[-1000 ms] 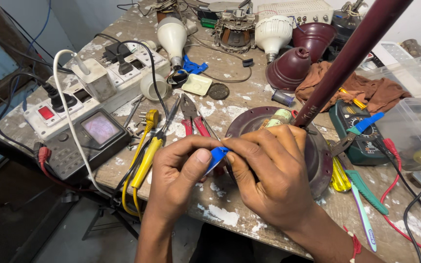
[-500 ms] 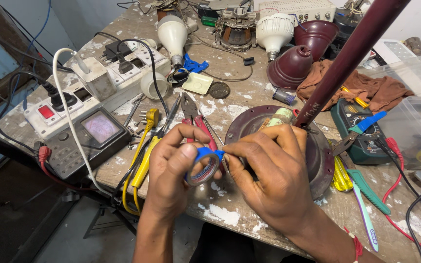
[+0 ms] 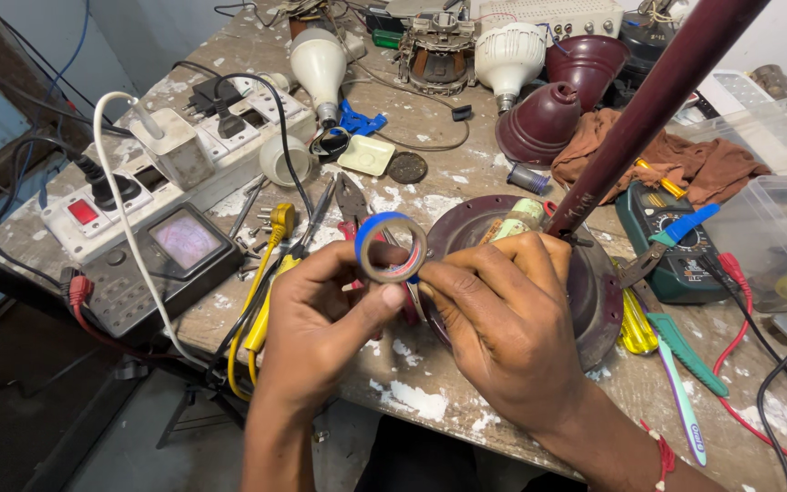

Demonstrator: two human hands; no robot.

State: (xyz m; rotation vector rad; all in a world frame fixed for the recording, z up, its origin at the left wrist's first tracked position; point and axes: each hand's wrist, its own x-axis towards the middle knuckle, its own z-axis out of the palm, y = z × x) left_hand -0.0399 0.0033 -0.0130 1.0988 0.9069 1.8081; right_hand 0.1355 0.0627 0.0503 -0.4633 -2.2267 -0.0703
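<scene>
My left hand point(image 3: 325, 319) holds a roll of blue insulating tape point(image 3: 392, 248) upright between thumb and fingers, its cardboard core facing me. My right hand point(image 3: 503, 323) pinches at the roll's right edge, where the tape end is; the fingertips hide it. Both hands hover over the front of a dark maroon round fan base point(image 3: 598, 292) with a maroon rod point(image 3: 658, 100) rising from it. A pale green cylindrical part point(image 3: 518, 219) lies on the base just behind my right fingers.
White power strip point(image 3: 184, 159) with plugs and a small screen meter point(image 3: 170, 260) at left. Yellow probes point(image 3: 266, 292) and pliers point(image 3: 350, 200) lie near my left hand. Green multimeter point(image 3: 667, 241), screwdrivers, red wires and a clear plastic box point(image 3: 776, 210) at right. Bulbs point(image 3: 507, 55) and maroon cups behind.
The blue tape roll has come up from low between my hands into full view, held upright in my left hand. My right hand has moved to its edge.
</scene>
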